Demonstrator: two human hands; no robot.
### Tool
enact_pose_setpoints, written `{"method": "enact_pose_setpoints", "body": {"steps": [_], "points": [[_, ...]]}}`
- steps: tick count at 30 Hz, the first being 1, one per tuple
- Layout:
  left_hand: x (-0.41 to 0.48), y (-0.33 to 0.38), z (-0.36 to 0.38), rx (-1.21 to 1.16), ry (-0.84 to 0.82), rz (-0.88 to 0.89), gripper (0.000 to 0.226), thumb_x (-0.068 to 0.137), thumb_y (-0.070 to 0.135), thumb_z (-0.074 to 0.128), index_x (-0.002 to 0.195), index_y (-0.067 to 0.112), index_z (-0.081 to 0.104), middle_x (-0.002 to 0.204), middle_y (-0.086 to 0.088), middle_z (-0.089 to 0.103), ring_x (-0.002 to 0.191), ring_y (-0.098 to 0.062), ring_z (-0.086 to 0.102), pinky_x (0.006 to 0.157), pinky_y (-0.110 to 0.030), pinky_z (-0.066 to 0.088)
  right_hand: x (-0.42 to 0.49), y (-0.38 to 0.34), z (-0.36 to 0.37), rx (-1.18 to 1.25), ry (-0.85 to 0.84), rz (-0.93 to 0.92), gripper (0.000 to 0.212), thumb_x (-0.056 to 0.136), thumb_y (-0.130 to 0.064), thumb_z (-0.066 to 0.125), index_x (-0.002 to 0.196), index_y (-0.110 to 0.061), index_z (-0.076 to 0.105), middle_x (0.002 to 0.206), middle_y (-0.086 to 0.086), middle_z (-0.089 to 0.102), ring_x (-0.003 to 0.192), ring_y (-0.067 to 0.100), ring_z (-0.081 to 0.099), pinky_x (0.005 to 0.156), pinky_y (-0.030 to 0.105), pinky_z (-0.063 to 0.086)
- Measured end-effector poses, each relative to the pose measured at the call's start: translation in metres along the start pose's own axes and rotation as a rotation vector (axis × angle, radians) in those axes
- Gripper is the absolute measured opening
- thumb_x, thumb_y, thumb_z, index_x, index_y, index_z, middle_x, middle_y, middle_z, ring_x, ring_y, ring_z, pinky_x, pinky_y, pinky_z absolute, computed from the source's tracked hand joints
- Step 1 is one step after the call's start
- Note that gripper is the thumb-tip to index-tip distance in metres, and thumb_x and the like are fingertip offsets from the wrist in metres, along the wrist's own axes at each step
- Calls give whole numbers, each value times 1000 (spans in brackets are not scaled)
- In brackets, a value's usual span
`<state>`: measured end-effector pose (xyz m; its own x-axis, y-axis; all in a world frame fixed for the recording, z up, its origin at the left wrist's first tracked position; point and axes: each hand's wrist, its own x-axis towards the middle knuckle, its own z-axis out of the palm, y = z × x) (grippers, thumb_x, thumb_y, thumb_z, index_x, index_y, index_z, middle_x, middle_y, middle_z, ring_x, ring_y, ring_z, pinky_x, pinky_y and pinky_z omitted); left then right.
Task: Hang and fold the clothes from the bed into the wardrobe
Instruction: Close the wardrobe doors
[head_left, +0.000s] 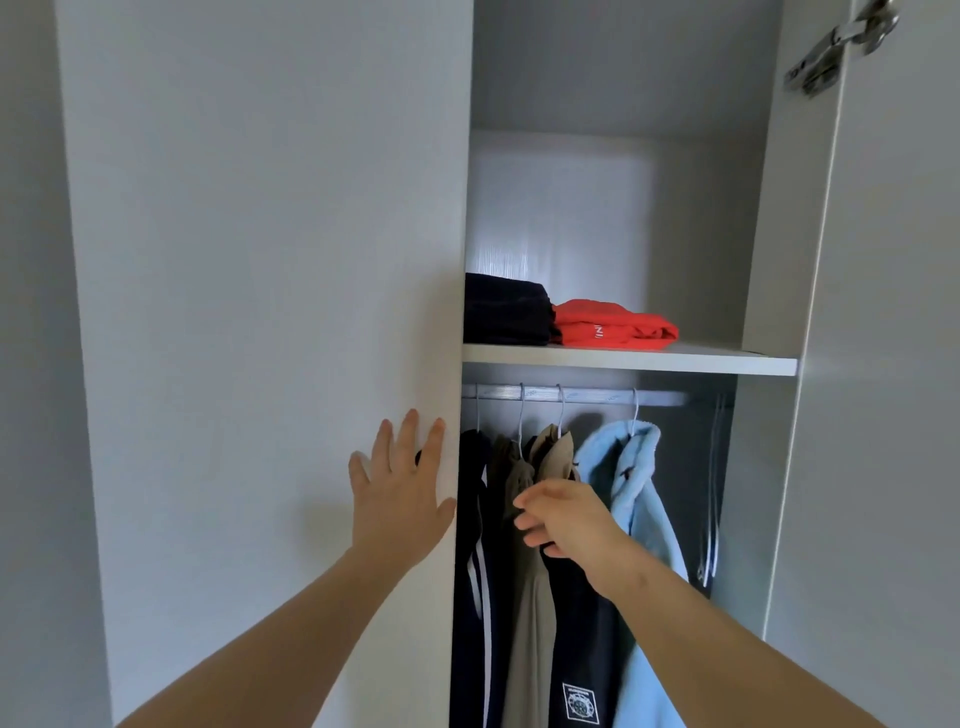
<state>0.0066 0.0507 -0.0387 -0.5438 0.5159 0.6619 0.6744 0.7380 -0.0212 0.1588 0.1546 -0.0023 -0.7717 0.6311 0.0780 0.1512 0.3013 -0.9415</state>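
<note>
Clothes (524, 623), navy, olive, pale-blue, on metal rail (592, 396): hanging step, likely. Left hand (400, 483) flat on white wardrobe door (260, 260); right hand (566, 519) curled, grip unclear. Next: straighten garments.

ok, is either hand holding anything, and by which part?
Left hand holds nothing; it presses flat on the wardrobe panel. Right hand curls at the top of the dark hanging garment, but an actual grip cannot be told.

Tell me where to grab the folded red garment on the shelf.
Take the red garment by its free right end, from the front right: the dark folded pile touches its left, while the shelf lies bare to its right.
</note>
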Motion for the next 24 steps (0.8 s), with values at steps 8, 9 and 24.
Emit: {"method": "enact_pose_setpoints", "body": {"steps": [8,9,24], "points": [[-13,-12,-40,-172,9,6,68,92,45,41,148,25,8,154,-1,7,142,-23,6,110,-35,22,-29,-26,22,70,13,-8,14,93,-18,51,81,-19,60,75,0,61,59,10,53,52,15,41],[-17,-12,-50,-247,16,18,63,93,37,44,146,26,13,153,0,10,141,-22,10,109,-34,25,-37,-29,23,68,28,-9,14,93,-18,51,82,-19,60,74,0,60,59,10,53,51,15,41],[-87,71,-157,-1166,-155,295,30,90,12,53,118,21,56,107,8,55,101,-8,52,89,-21,38,-206,-16,-46,-8,626,-113,25,88,-4,48,106,-20,55,85,1,61,61,13,58,56,18,44]]}}
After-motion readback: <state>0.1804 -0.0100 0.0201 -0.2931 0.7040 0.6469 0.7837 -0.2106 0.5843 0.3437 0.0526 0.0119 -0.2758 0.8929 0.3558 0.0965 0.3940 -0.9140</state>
